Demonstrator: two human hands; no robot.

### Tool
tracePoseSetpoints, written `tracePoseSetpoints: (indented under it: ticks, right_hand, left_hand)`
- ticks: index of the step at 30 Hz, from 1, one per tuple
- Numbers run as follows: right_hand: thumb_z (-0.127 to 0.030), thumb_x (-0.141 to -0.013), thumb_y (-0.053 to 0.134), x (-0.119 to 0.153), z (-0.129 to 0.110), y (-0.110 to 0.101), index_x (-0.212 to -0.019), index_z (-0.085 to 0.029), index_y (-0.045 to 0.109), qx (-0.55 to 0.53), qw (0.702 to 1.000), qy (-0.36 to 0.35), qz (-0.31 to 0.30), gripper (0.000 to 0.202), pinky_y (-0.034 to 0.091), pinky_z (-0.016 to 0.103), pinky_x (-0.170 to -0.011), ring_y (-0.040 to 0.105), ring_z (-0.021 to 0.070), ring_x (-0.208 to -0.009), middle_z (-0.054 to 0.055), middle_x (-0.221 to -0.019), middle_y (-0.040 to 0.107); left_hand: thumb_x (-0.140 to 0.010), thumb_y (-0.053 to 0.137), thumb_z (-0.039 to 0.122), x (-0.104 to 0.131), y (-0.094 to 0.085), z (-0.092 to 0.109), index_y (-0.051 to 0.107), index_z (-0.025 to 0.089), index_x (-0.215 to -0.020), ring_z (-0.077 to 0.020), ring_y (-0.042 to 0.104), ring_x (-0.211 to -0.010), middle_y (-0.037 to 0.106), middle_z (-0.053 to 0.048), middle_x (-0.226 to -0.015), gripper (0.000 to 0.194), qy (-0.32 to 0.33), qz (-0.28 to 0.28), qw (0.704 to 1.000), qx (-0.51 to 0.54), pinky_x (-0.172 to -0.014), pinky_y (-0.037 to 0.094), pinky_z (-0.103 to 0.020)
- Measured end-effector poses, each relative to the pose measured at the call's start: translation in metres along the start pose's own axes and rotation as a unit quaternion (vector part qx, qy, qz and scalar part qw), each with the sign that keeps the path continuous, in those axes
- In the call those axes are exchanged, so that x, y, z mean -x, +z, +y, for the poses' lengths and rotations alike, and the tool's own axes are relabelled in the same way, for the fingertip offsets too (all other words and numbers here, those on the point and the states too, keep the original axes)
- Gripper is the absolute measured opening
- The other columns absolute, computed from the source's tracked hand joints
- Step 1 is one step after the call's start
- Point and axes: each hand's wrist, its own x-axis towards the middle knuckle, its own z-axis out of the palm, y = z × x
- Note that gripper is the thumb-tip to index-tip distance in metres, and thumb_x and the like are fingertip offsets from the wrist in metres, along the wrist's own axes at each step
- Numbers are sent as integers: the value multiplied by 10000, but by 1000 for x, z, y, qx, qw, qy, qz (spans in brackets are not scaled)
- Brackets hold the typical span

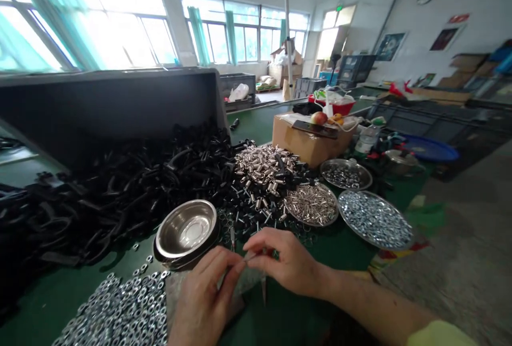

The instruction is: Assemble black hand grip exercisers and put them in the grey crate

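Observation:
My left hand point(206, 287) and my right hand point(282, 258) meet near the front edge of the green table, thumbs and fingers pinched close together. Something small is between their fingertips, too little and too blurred to name. Beneath them lies a greyish flat pad point(174, 287), partly covered by my left hand. A thin pointed metal piece point(264, 290) shows below my right hand. Left of my left hand spreads a heap of hex nuts point(124, 311). Just beyond the hands stands an empty steel bowl point(187, 228), and small metal rings point(226, 222) lie beside it.
Black plastic parts point(160, 175) spill from a big grey bin point(120, 117) at left. Metal springs point(264, 167) are piled mid-table. To the right are a plate of small pins point(312, 204), a plate of shiny small parts point(374, 218) and a cardboard box point(296, 141) with a phone on top.

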Motion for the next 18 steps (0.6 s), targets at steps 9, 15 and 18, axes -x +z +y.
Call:
tracePoseSetpoints:
  ticks: [9,15,18]
  right_hand:
    - [-249,-730,669,6,23,-3,-723,-169,618,-100,972,193,-90,96,351,210,-563,468,76,-591,-48,-640,542]
    - [-398,-595,763,1,30,-2,-724,-167,531,-399,883,242,56,352,392,226,-557,512,92,-575,-31,-649,568]
    - [-350,-663,721,1,38,-4,-967,-187,561,-388,886,232,100,380,390,225,-538,514,99,-551,-35,-641,580]
  left_hand:
    - [-794,597,404,-18,3,-16,649,253,-907,-164,619,-730,659,-19,-835,196,-51,52,997,11,-659,514,-242]
    - [-686,661,547,-16,26,-11,308,278,-1381,-276,594,-1047,611,-85,-1172,824,-314,154,903,248,-818,527,-376]
    - [-679,680,533,-11,42,7,139,260,-1448,-267,643,-968,693,-68,-996,979,-342,122,871,330,-861,516,-398]
